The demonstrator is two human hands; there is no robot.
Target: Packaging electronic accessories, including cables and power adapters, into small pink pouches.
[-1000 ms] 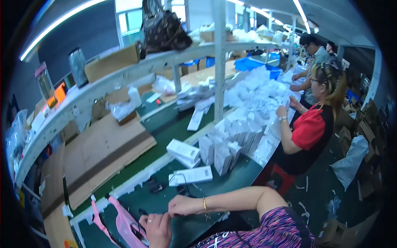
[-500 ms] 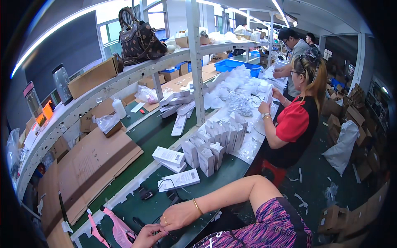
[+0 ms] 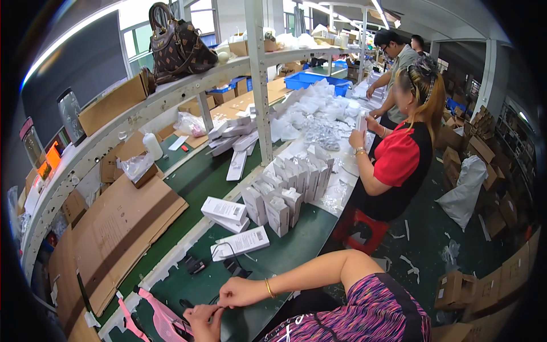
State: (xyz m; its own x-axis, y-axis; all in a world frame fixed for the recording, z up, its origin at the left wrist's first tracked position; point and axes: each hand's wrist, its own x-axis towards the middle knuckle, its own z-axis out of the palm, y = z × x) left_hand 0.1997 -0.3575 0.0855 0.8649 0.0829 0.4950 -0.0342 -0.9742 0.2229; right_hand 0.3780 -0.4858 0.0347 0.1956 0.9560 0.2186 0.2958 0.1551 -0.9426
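At the lower edge of the bench, my right hand (image 3: 244, 292), with a gold bracelet at the wrist, meets my left hand (image 3: 205, 319) at the fingertips. The fingers of both are pinched closed; whatever is between them is too small or hidden to make out. Just beyond them a black plug (image 3: 236, 268) with a looping cable lies against a flat white box (image 3: 240, 244). Another black plug (image 3: 195, 265) rests further left. A pink strap-like item (image 3: 162, 316) with dark parts lies beside my left hand.
Two stacked white boxes (image 3: 225, 214) and rows of upright white boxes (image 3: 276, 194) stand beyond my hands. Flattened cardboard (image 3: 119, 228) lies on the left. A white post (image 3: 259, 91) holds up the shelf. To the right, a co-worker in red sleeves (image 3: 399, 159) handles something white.
The view has shifted, so the bench things sit further left and slightly differently. My hands stay together at the fingertips, my right fingers now more bent. The co-worker's hands have moved slightly.
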